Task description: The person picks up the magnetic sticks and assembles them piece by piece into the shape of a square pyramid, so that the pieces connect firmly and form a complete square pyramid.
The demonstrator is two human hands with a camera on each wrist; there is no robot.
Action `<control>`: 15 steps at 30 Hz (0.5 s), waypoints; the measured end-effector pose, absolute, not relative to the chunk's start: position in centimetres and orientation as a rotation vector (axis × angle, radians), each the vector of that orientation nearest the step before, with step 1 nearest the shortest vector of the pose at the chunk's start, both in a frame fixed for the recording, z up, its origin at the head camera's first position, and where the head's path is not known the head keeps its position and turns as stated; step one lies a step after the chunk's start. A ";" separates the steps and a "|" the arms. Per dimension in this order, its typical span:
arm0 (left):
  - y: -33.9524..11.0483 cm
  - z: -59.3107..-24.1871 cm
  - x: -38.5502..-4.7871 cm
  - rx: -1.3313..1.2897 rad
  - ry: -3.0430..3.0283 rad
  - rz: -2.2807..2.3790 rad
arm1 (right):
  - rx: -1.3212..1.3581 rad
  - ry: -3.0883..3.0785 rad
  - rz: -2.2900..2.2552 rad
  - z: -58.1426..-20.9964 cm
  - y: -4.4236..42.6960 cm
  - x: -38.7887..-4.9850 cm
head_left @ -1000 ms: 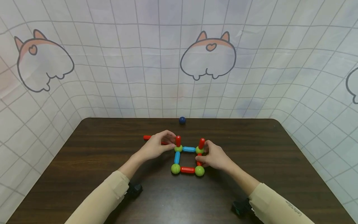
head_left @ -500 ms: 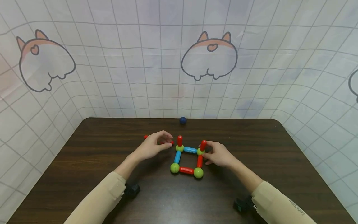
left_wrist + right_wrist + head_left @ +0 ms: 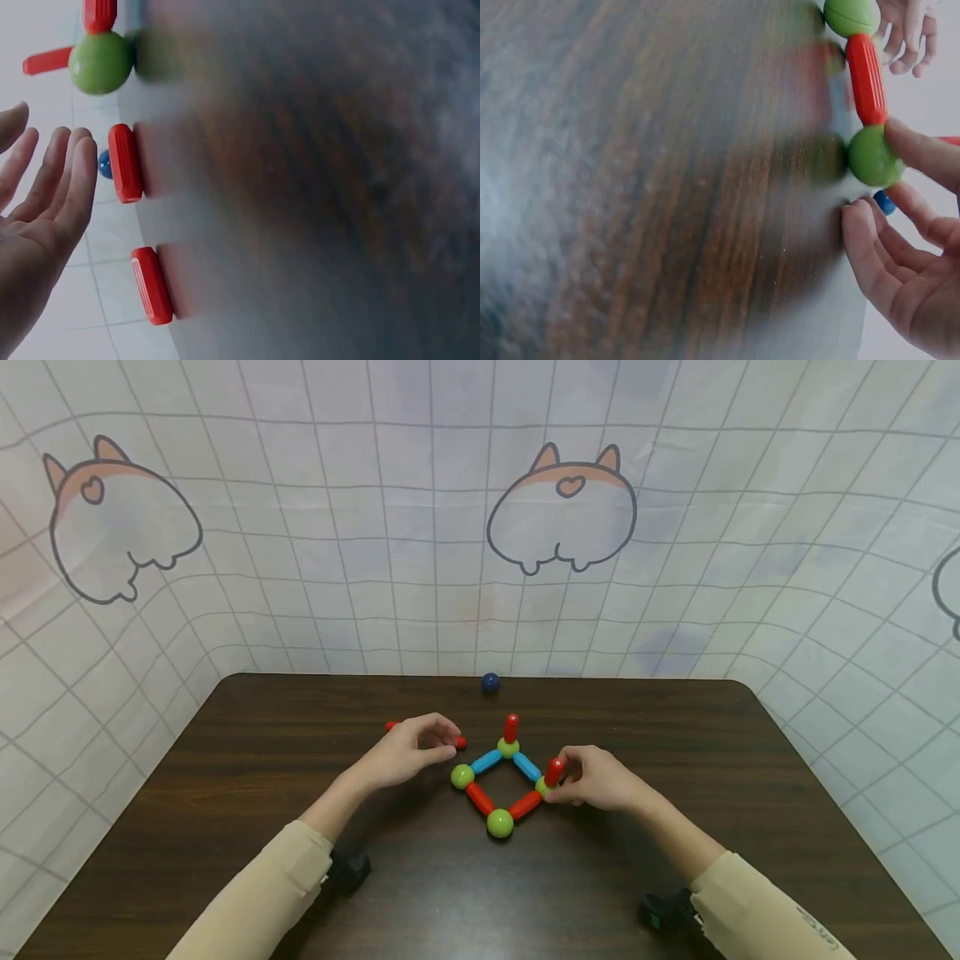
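A frame of green balls joined by red and blue magnetic rods lies on the table, one corner toward me. Red rods stand up from its far ball (image 3: 508,747) and its right ball. My right hand (image 3: 603,779) pinches that right green ball (image 3: 873,156) between thumb and fingers. Left of the frame, my left hand (image 3: 405,750) hovers with relaxed fingers, holding nothing. Two loose red rods lie beyond it, partly hidden in the head view; the left wrist view shows a nearer-to-frame red rod (image 3: 126,163) and another red rod (image 3: 152,286).
A dark blue ball (image 3: 491,682) sits at the far edge of the brown wooden table (image 3: 300,710). Behind the table hangs a white gridded cloth (image 3: 337,568) with cartoon drawings. Dark wrist devices show under both sleeves.
The frame has turned clockwise as seen from above, with my right hand at its right ball, now nearer to me. My left hand has drawn back slightly left from the frame.
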State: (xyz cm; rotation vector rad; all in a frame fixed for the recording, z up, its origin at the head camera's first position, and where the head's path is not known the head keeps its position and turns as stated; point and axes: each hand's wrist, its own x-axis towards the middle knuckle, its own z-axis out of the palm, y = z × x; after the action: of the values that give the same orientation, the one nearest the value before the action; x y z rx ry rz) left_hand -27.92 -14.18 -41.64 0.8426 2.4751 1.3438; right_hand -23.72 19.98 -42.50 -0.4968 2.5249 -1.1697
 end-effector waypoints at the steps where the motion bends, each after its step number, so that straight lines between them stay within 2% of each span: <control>1: -14.2 -41.6 -27.9 0.849 2.477 1.339 | -0.510 2.511 -1.160 -42.4 20.1 -23.7; 8: -14.2 -41.6 -28.2 0.867 2.492 1.301 | -0.555 2.333 -1.232 -41.9 20.8 -24.2; 15: -14.3 -41.1 -28.2 0.824 2.538 1.249 | -0.391 2.310 -1.472 -42.6 20.1 -25.2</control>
State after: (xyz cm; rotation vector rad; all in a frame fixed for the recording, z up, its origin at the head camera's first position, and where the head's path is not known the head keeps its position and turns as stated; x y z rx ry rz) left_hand -28.17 -14.33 -41.10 0.8239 2.5376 1.2491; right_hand -25.20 20.06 -42.57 -0.3913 2.3105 -1.4724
